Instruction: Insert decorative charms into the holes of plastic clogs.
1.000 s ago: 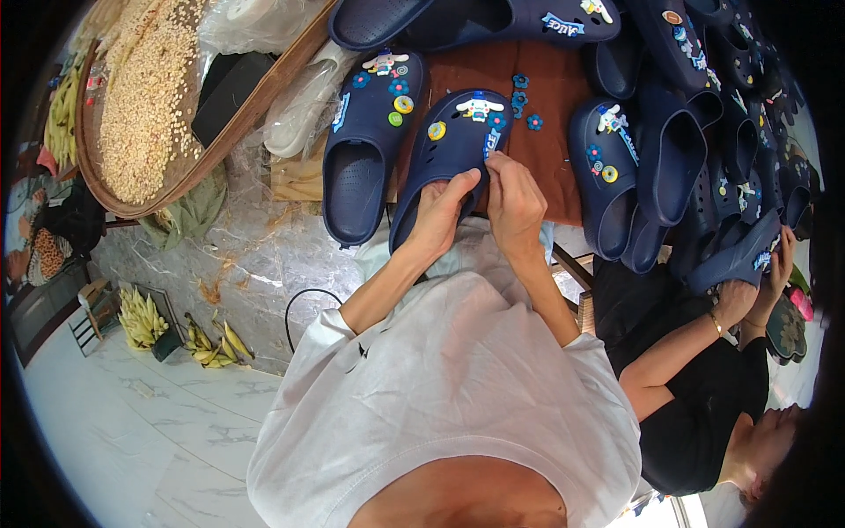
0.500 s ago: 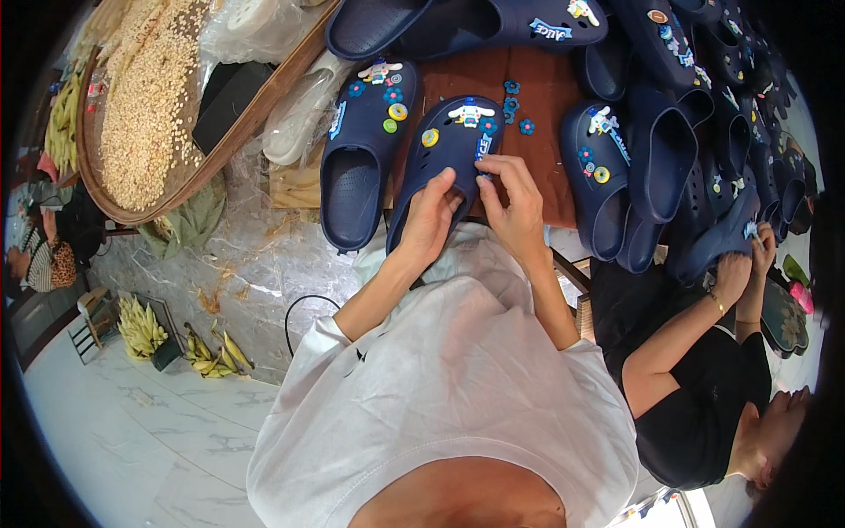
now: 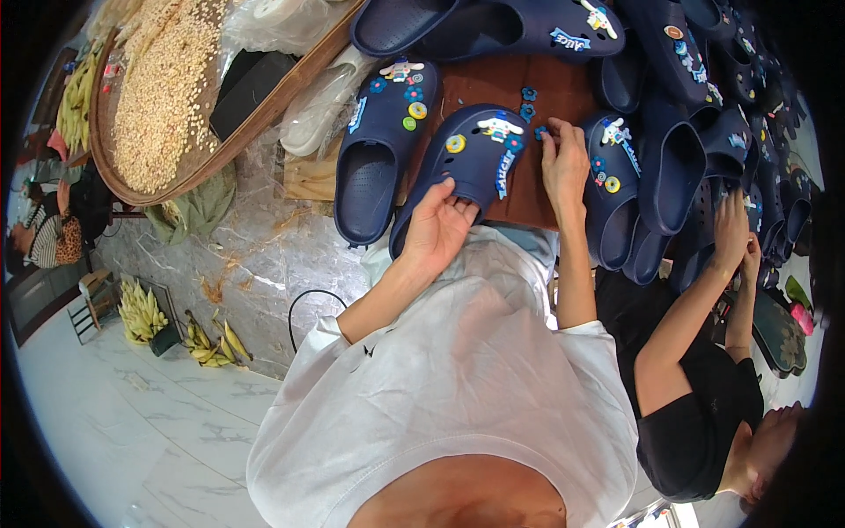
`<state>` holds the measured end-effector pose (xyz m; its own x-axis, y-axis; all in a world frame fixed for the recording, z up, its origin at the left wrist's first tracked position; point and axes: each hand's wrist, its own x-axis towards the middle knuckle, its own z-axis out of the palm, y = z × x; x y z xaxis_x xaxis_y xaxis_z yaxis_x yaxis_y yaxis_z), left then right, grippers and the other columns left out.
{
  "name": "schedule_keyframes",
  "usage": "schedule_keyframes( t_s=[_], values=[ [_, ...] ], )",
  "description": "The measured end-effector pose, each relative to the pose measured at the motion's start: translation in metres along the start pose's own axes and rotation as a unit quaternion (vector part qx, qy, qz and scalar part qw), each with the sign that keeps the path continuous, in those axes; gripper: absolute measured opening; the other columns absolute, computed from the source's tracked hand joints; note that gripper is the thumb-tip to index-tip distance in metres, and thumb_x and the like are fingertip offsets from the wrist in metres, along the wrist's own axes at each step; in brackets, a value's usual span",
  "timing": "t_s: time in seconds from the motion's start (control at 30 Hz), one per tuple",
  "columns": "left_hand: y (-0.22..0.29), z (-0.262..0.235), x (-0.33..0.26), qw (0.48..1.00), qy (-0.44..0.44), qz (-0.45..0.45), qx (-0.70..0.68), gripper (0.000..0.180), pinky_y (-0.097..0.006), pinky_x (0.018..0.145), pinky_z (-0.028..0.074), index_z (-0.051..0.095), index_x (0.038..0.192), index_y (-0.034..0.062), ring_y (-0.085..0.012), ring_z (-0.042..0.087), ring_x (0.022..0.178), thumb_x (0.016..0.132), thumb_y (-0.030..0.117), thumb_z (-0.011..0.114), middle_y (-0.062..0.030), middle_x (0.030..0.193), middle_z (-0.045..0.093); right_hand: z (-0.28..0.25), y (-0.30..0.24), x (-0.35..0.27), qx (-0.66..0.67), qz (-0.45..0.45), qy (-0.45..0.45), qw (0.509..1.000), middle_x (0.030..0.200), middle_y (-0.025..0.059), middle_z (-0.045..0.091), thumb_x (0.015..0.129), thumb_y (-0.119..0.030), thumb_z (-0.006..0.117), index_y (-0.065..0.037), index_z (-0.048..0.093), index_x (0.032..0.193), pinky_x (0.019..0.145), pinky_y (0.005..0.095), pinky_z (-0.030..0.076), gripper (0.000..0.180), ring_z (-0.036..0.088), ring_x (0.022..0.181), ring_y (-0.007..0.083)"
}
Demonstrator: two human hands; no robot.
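Note:
My left hand (image 3: pixel 442 227) is closed on a navy foam clog (image 3: pixel 468 172), its thumb on the upper and its fingers inside the foot opening. This clog carries a white long-eared character charm (image 3: pixel 500 128), a yellow ring charm (image 3: pixel 455 143), a blue flower and a blue lettered tag (image 3: pixel 504 172). My right hand (image 3: pixel 566 167) is just right of the toe, thumb and forefinger pinched at a small blue flower charm (image 3: pixel 540 133) over the brown surface. Two more blue flower charms (image 3: pixel 528 103) lie beyond it. A decorated matching clog (image 3: pixel 381 132) stands to the left.
More navy clogs (image 3: pixel 673 158) crowd the right and far side. A co-worker in black (image 3: pixel 704 387) reaches among them at right. On the left are a woven tray (image 3: pixel 255 114) of pale kernels, a bagged white shoe (image 3: pixel 321 106) and bananas (image 3: pixel 216 343) on the floor.
My right hand has left the clog's lettered tag and moved right to a loose flower charm. My left hand keeps hold of the clog. The co-worker's hands have shifted farther away among the clogs.

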<state>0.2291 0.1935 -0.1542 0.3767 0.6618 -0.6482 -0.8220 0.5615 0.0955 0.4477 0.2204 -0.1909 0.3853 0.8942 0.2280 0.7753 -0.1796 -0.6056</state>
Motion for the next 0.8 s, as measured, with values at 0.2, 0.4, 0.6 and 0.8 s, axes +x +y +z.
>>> schedule_keyframes(
  t_s=[0.2, 0.4, 0.6, 0.8],
  values=[
    [-0.003, 0.0, -0.01, 0.997, -0.038, -0.057, 0.025, 0.036, -0.044, 0.118, 0.031, 0.051, 0.126, 0.0027, -0.0236, 0.051, 0.128, 0.093, 0.01, 0.063, -0.0111, 0.13, 0.058, 0.005, 0.011, 0.003, -0.042, -0.023, -0.033, 0.998, 0.097, 0.0182, 0.062, 0.088, -0.007, 0.067, -0.002, 0.064, 0.104, 0.074, 0.0444, 0.05, 0.017, 0.063, 0.089, 0.0374],
    [-0.006, 0.001, -0.015, 0.997, -0.04, -0.066, 0.031, 0.036, -0.04, 0.117, 0.034, 0.052, 0.125, 0.0031, -0.0213, 0.052, 0.127, 0.092, 0.007, 0.065, -0.0099, 0.13, 0.058, -0.011, 0.0, -0.001, 0.006, 0.029, -0.039, 0.999, 0.092, 0.0153, 0.064, 0.089, -0.008, 0.067, -0.003, 0.063, 0.099, 0.073, 0.0407, 0.05, 0.013, 0.065, 0.083, 0.0313],
    [-0.009, 0.002, -0.02, 0.994, -0.033, -0.078, 0.072, 0.033, -0.036, 0.113, 0.038, 0.053, 0.125, 0.0042, -0.0174, 0.055, 0.121, 0.095, 0.009, 0.065, -0.0059, 0.125, 0.06, -0.056, -0.049, -0.016, 0.141, 0.069, -0.048, 0.986, 0.089, 0.009, 0.062, 0.092, -0.007, 0.065, -0.001, 0.063, 0.1, 0.07, 0.0299, 0.049, 0.011, 0.061, 0.077, 0.0181],
    [-0.02, -0.003, -0.021, 0.991, -0.05, -0.036, 0.116, 0.029, -0.032, 0.104, 0.043, 0.055, 0.125, 0.0089, -0.0109, 0.056, 0.116, 0.097, 0.009, 0.063, -0.0006, 0.123, 0.061, -0.063, -0.091, -0.036, 0.292, 0.064, -0.271, 0.915, 0.095, 0.0083, 0.066, 0.09, -0.001, 0.064, 0.001, 0.065, 0.101, 0.074, 0.0263, 0.052, 0.011, 0.066, 0.083, 0.0142]
  ],
)
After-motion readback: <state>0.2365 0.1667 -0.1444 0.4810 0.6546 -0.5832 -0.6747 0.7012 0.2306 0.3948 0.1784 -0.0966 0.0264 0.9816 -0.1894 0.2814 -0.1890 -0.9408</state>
